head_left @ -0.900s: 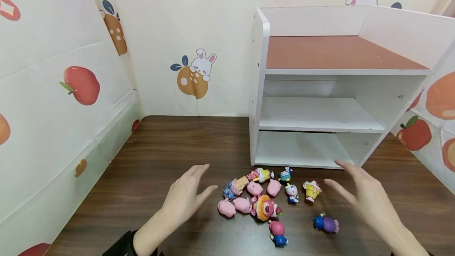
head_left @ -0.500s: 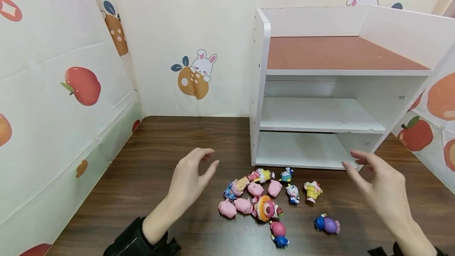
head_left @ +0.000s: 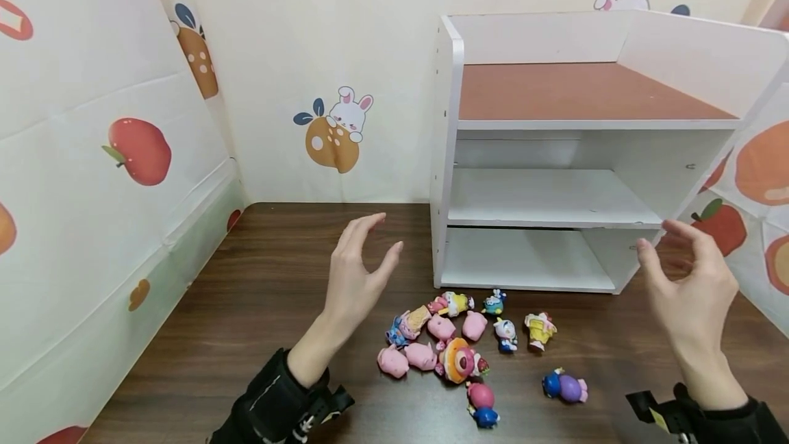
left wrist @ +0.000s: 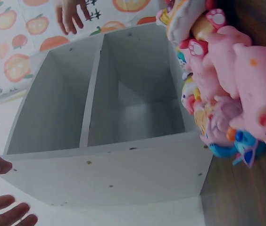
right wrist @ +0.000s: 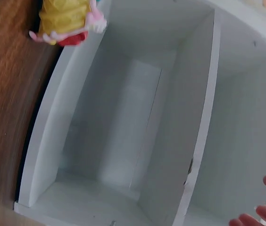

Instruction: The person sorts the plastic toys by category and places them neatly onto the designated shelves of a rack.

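In the head view, my left hand (head_left: 354,279) hovers above the table left of the white shelf unit (head_left: 439,156), its thumb and fingers apart and nothing held. My right hand (head_left: 693,297) is raised near the unit's lower right side, fingers bent loosely, also holding nothing. Between them lies a group of small toy figures: several pink pigs (head_left: 392,361), a pink bear with an orange ring (head_left: 459,360), a yellow-dressed figure (head_left: 540,331) and a blue-and-purple one (head_left: 565,386). Only fingers of each hand show in its own wrist view.
The unit has a brown top board (head_left: 592,91) and two white compartments below, with the middle shelf (head_left: 548,197) between them. It stands on a dark wood table (head_left: 296,245). A fruit-and-rabbit printed sheet (head_left: 265,88) covers the walls behind and beside.
Both hands have risen and moved forward, the left slightly rightward and the right further to the right, beside the unit. The figures and the unit stay where they were.
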Demonstrator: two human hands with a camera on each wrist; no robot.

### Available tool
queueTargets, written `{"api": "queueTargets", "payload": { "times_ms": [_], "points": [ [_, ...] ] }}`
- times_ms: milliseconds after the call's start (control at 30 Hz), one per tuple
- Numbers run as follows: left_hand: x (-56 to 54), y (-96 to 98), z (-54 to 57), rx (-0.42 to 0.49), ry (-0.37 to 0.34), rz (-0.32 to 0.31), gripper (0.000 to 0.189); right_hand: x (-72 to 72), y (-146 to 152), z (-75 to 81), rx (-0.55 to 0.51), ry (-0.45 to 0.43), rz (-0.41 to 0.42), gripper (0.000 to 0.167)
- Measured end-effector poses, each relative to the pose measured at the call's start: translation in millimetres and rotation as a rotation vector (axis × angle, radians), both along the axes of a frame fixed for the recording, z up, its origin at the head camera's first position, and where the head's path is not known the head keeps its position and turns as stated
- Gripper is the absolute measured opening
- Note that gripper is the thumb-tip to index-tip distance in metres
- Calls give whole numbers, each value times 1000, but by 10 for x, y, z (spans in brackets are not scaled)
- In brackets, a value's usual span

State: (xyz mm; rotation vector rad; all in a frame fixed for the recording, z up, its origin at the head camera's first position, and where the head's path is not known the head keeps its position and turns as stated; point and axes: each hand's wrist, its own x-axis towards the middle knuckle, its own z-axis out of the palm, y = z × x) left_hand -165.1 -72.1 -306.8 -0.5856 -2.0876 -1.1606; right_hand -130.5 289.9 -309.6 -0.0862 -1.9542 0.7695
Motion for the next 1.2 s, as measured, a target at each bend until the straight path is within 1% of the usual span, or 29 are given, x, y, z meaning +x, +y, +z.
{"api": "queueTargets", "payload": {
  "times_ms": [67,167,267,367,467,567,700,800,967,1100,1200],
  "points": [
    [-42,52,-8,32,-11,-16,46,-34,32,3,-21,4,-37,40],
    [-104,137,-25,75,-26,-36,54,-76,89,11,-86,-3,-69,43],
    [-173,220,-47,107,-37,-36,61,-119,151,13,-143,-27,-97,46],
    [-248,297,-65,131,-66,-28,66,-176,212,17,-191,-57,-116,48],
    [-324,371,-72,154,-100,-28,69,-247,273,25,-223,-84,-111,49],
    [-395,447,-76,176,-126,-53,71,-328,336,37,-258,-123,-94,51],
    [-484,545,-95,185,-159,-93,76,-428,399,68,-351,-210,-70,55],
    [-563,612,-115,186,-186,-109,80,-495,430,108,-408,-275,-55,58],
    [-704,711,-121,212,-266,-139,82,-613,469,176,-469,-361,-36,61],
    [-791,775,-111,220,-331,-160,85,-698,502,196,-471,-413,-42,61],
    [-839,816,-95,208,-350,-172,85,-749,523,187,-438,-417,-68,59]
  ]
}}
